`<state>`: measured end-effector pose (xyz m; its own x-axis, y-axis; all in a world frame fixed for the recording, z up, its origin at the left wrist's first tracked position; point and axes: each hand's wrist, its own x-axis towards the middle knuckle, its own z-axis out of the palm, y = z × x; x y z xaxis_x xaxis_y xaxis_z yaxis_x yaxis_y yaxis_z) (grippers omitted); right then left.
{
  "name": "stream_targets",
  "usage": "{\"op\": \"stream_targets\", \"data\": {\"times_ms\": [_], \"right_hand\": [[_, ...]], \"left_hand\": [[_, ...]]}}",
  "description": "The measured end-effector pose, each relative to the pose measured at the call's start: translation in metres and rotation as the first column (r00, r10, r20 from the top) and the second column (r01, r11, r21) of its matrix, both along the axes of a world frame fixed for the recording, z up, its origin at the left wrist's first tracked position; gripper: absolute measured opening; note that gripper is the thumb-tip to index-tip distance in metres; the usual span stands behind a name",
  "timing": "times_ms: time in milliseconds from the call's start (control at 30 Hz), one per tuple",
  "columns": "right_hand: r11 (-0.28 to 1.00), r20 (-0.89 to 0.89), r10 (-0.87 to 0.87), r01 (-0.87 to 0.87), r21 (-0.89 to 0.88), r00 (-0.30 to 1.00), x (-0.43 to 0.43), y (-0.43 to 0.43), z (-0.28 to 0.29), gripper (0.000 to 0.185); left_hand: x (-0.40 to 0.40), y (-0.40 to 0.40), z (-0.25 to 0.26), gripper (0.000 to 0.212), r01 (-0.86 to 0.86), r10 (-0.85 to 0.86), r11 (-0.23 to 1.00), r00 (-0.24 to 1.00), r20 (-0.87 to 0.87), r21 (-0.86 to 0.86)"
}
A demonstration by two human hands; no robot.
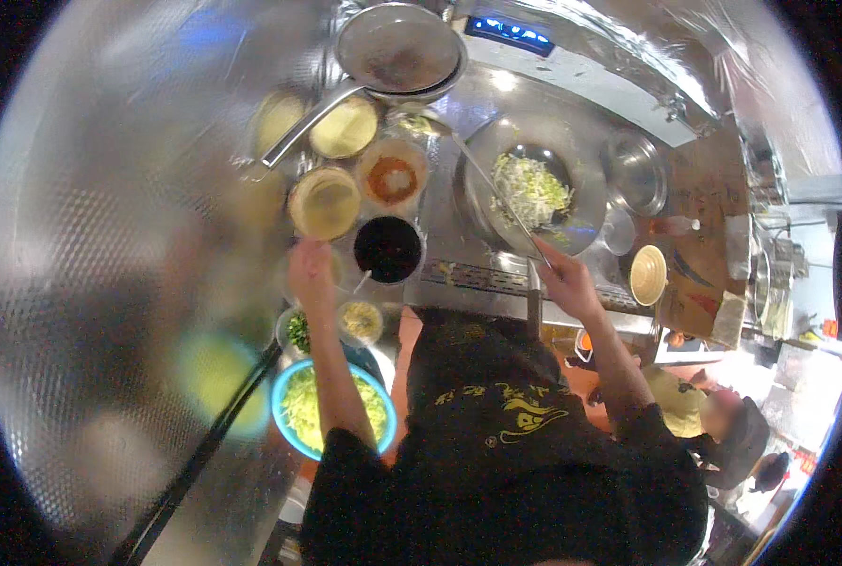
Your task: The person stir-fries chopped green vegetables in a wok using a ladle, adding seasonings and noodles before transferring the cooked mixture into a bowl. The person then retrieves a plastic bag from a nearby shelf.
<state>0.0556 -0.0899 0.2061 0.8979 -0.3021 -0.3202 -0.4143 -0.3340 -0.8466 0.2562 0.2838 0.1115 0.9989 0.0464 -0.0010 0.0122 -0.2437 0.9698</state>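
Observation:
My right hand (568, 279) grips the long metal handle of a ladle (488, 177). The handle crosses the wok, and the ladle's head is beyond its left rim, over a small container. Pale shredded vegetables (530, 187) lie in the bottom of the wok (584, 170). On the left, my left hand (312, 263) is bent over a seasoning container, just below a tub of yellowish contents (324, 203). Its fingers are blurred, so whether they hold anything is hidden. Beneath my left forearm stands a blue-rimmed basin (277, 417) of shredded pale green vegetable.
A round strainer (398, 48) rests at the back. Near my left hand are a bowl of dark liquid (388, 249), a red-brown seasoning tub (393, 179) and chopped greens (298, 331). Right of the wok stand a yellow bowl (649, 274) and a cardboard box (700, 233). A person (736, 431) is farther right.

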Motion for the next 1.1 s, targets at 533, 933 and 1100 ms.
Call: {"op": "stream_targets", "data": {"times_ms": [533,933,1100], "right_hand": [[0.944,-0.088,0.291,-0.301,-0.134,0.953,0.174,0.051,-0.047,0.047],[0.771,-0.221,0.080,0.080,0.631,0.972,0.189,0.058,-0.066,0.048],[0.494,-0.306,0.006,0.263,0.828,0.952,0.182,0.047,-0.060,0.055]], "left_hand": [[-0.119,0.002,-0.042,0.028,0.003,-0.001,1.000,0.987,-0.161,0.012],[-0.132,0.000,-0.039,0.031,0.044,-0.056,0.998,0.961,-0.270,-0.052],[-0.131,-0.011,-0.013,0.027,0.100,-0.089,0.994,0.979,-0.182,0.051]]}}
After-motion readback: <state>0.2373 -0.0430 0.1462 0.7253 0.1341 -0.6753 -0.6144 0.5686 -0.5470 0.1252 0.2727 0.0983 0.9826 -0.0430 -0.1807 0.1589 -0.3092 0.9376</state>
